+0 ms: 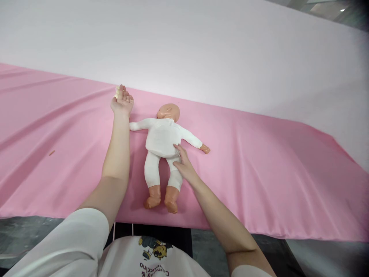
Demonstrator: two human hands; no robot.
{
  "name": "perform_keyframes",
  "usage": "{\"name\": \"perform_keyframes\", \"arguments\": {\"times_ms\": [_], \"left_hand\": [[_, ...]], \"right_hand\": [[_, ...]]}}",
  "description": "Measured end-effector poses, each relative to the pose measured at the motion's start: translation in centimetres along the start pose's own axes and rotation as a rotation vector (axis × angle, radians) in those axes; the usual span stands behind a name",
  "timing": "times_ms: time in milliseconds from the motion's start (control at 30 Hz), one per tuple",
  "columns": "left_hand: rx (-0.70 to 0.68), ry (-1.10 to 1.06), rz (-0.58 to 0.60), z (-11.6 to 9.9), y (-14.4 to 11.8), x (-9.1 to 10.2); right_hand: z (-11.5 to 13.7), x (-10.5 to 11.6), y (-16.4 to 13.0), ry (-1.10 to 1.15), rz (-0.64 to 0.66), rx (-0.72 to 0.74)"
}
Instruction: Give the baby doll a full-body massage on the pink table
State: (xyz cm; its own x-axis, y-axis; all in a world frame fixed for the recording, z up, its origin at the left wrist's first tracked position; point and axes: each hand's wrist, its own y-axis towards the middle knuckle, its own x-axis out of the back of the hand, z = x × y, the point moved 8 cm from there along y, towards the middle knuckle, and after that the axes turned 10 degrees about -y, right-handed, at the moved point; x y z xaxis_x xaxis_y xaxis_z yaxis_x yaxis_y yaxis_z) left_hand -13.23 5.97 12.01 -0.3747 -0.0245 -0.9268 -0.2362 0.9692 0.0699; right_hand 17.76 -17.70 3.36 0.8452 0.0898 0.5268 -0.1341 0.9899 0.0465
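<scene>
A baby doll in white soft clothes lies on its back on a smooth pink cloth. Its bald plastic head points away from the person and is turned to one side. Its bare peach feet point back toward the person, near the front edge of the cloth. Both doll arms stick out to the sides.

The right hand rests flat on the doll, by its hip and the top of its leg. The fingers are open and spread a little, touching the white clothes and not holding on.

The left hand is stretched far out, past the end of the doll's arm and just beside the doll's head. Its palm faces up and its fingers are loose and open. Something small and pale sits at its fingertips, but it is too small to tell what. The two hands are well apart.

The pink cloth covers a long desk. Behind it is a plain white wall. The person wears a white shirt with a cartoon print.
</scene>
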Motion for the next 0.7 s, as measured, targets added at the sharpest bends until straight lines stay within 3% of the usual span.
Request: {"name": "perform_keyframes", "arguments": {"times_ms": [367, 700], "left_hand": [[0.034, 0.045, -0.040, 0.7, 1.9, 1.7], [0.010, 0.078, 0.152, -0.5, -0.6, -1.0]], "right_hand": [[0.4, -0.3, -0.1, -0.042, -0.008, -0.001], [0.7, -0.3, -0.2, -0.033, 0.010, -0.018]]}}
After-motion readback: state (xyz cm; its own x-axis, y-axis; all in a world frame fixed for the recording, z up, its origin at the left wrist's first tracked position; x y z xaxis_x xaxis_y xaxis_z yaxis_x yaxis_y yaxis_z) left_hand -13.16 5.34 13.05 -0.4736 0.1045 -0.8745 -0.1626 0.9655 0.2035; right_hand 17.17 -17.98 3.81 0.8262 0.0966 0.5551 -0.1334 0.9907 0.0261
